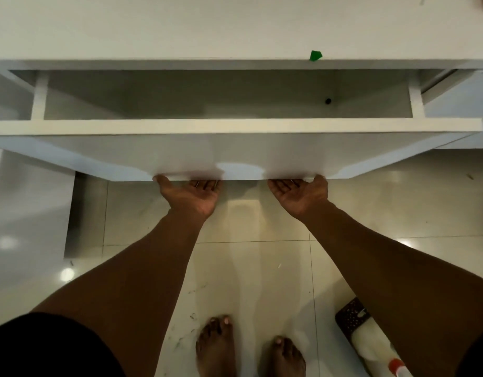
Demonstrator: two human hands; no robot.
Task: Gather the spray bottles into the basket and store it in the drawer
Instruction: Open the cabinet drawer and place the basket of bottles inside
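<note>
A white drawer (pixel 235 126) stands pulled partway out from under the white counter (pixel 235 28); the part of its inside that shows holds nothing. My left hand (pixel 190 193) and my right hand (pixel 299 193) are palm up, with fingers hooked under the bottom edge of the drawer front (pixel 235 156). At the lower right on the floor stands a dark perforated basket (pixel 350 317) holding a white spray bottle (pixel 371 341) with a red and white top (pixel 398 368), partly hidden behind my right forearm.
A green scrap of tape (pixel 315 55) sticks to the counter edge. A small black knob (pixel 328 101) shows inside the drawer. My bare feet (pixel 248 349) stand on glossy cream floor tiles (pixel 248 227). White cabinet fronts (pixel 25 208) flank the left side.
</note>
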